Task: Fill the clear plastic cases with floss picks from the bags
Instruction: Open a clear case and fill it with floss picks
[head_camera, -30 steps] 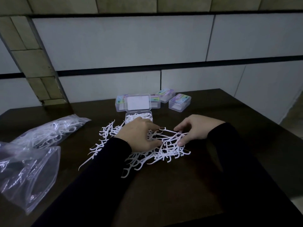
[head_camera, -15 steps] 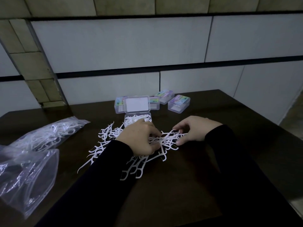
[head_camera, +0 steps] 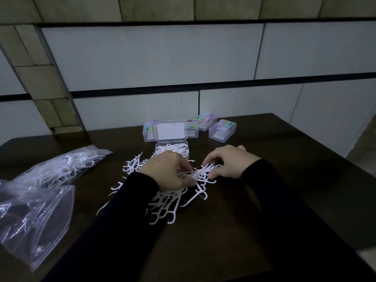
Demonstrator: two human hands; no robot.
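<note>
On the dark table [head_camera: 264, 231], near its middle, a loose heap of white floss picks [head_camera: 162, 202] lies spread between the two hands. Left hand [head_camera: 166, 174]: fingers curled down into the heap, thumb and fingertips pinching a bunch of picks at its right side. Right hand [head_camera: 227, 161]: fingers bent and close together, pinching the same tangled bunch [head_camera: 201, 173] from the right; the two hands are just beside each other, joined by the picks. Open case [head_camera: 172, 152]: just beyond the left hand, touching the far edge of the heap, partly filled with picks, its lid [head_camera: 171, 130] standing upright behind it. Closed cases: one at the left [head_camera: 149, 131] and one at the right [head_camera: 192, 129], partly hidden behind the lid, and two more further right [head_camera: 205, 121] [head_camera: 222, 130], all near the far edge of the table, close to the wall [head_camera: 162, 64]. Bags: one clear bag with picks inside [head_camera: 59, 169] at the far left, and a second, crumpled clear bag [head_camera: 34, 218] at the near left, reaching the left edge of the view. Bare tabletop lies to the right of the right hand as far as the right edge, and along the near side between the dark sleeves [head_camera: 114, 231].
</note>
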